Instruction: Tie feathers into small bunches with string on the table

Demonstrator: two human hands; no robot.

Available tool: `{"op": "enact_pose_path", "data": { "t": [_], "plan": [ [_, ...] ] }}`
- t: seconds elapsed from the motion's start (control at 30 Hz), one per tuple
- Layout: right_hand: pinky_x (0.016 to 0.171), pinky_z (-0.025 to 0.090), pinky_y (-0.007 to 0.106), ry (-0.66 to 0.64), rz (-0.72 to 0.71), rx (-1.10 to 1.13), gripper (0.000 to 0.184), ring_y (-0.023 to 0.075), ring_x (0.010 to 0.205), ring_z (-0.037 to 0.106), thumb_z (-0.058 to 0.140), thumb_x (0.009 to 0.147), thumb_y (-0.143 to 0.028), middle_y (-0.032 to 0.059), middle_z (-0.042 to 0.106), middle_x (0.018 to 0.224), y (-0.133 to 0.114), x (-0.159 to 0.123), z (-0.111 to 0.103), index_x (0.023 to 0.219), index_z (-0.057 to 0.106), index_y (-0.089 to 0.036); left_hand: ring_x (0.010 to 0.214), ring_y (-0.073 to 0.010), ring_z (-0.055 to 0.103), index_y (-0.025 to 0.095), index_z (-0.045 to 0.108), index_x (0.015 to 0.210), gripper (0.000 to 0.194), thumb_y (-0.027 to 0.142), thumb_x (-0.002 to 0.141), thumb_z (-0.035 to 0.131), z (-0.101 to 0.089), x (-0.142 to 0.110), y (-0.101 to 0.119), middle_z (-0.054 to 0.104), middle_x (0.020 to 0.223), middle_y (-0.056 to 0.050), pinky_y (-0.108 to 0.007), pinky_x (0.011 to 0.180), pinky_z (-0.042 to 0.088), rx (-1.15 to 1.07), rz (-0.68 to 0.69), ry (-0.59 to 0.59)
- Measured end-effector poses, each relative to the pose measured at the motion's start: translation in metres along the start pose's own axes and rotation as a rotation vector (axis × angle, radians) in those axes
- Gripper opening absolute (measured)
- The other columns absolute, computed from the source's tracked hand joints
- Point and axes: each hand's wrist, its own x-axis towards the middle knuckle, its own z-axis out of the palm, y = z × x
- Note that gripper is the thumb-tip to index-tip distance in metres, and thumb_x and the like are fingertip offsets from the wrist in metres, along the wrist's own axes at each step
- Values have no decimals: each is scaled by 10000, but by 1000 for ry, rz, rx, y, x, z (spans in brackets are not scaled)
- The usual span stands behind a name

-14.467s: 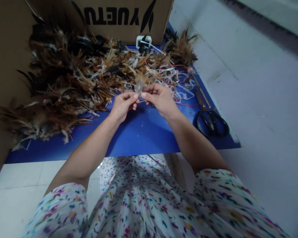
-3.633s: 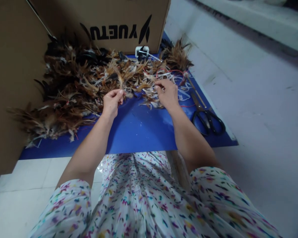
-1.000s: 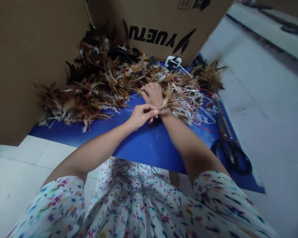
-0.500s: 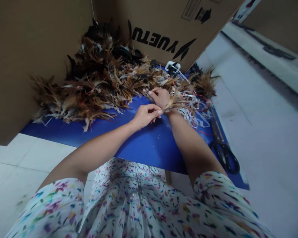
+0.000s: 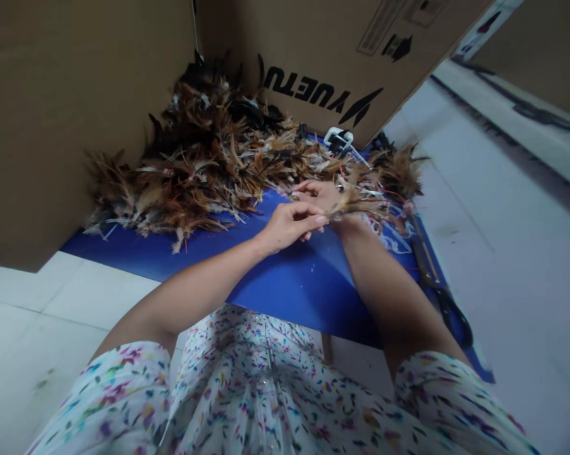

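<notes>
My left hand point(image 5: 292, 226) is over the blue tabletop, thumb and fingers pinching the base of a small bunch of brown feathers point(image 5: 354, 205). The feathers fan out to the right, across my right wrist. Just behind it, my right hand point(image 5: 319, 194) points left at the near edge of the feather pile point(image 5: 218, 161). Its fingers are curled together, and whatever they may grip is too small to make out. Part of the right hand is covered by the left hand and the held feathers.
Scissors point(image 5: 455, 316) with black handles lie at the table's right edge, partly behind my right forearm. White and red strings point(image 5: 389, 237) lie nearby. A white plastic frame point(image 5: 338, 139) stands before a cardboard box point(image 5: 323, 38). Another cardboard wall point(image 5: 76, 95) rises at left.
Over the last second the view has shifted slightly. My right hand has drawn back from the pile toward the right; the left keeps its pinch on the feathers. Earlier, both hands met at one tuft.
</notes>
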Motion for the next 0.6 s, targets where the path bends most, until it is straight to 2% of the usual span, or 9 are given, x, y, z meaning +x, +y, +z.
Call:
{"op": "enact_pose_path", "data": {
  "t": [0.07,0.13,0.2,0.27,0.33,0.4,0.53,0.6],
  "plan": [
    [752,550,328,-186,-3,52,160,180,748,650,686,808,-343,20,692,758,-14,1,7,864,698,-194,431,-33,495,135,642,719,499,602,682,814,2,-2,5,628,580,23,-185,430,390,-21,7,-38],
    [754,552,314,-282,-87,73,168,177,774,653,713,791,-345,21,712,806,-29,9,16,860,699,-193,433,-34,502,132,647,730,500,599,679,817,3,-3,10,641,591,17,-186,431,395,-44,5,-73],
    [750,551,305,-235,-173,107,170,167,769,646,734,781,-340,21,713,830,-43,22,25,853,700,-190,446,-35,513,129,657,749,490,583,679,826,3,-5,13,661,616,8,-188,440,403,-66,-1,-91],
    [696,545,294,-107,-199,231,223,150,726,633,704,830,-391,17,688,809,-54,38,33,921,689,-188,453,-34,518,128,665,754,477,567,677,835,2,-6,15,667,625,6,-188,445,404,-81,-1,-88],
    [679,544,284,27,-227,337,295,148,757,646,688,861,-450,16,680,845,-59,50,37,1015,664,-199,455,-35,521,131,669,746,471,562,670,842,0,-5,15,666,622,9,-187,445,403,-90,2,-69],
    [695,549,293,106,-233,346,296,153,787,654,705,856,-438,16,680,862,-57,53,37,1026,652,-202,453,-34,520,134,672,738,475,567,656,848,-2,-3,15,663,616,13,-186,439,401,-99,11,-32],
    [740,550,326,90,-164,232,132,162,743,642,699,818,-239,9,679,783,-36,26,29,931,675,-175,435,-32,508,135,669,708,479,562,623,870,-5,2,12,660,590,14,-180,430,395,-94,7,33],
    [729,541,325,87,-144,182,94,164,726,630,687,813,-223,9,685,774,-23,3,25,891,689,-171,427,-34,505,134,668,685,476,556,614,877,-5,3,11,663,583,9,-180,425,394,-89,-1,20]
  ]
}}
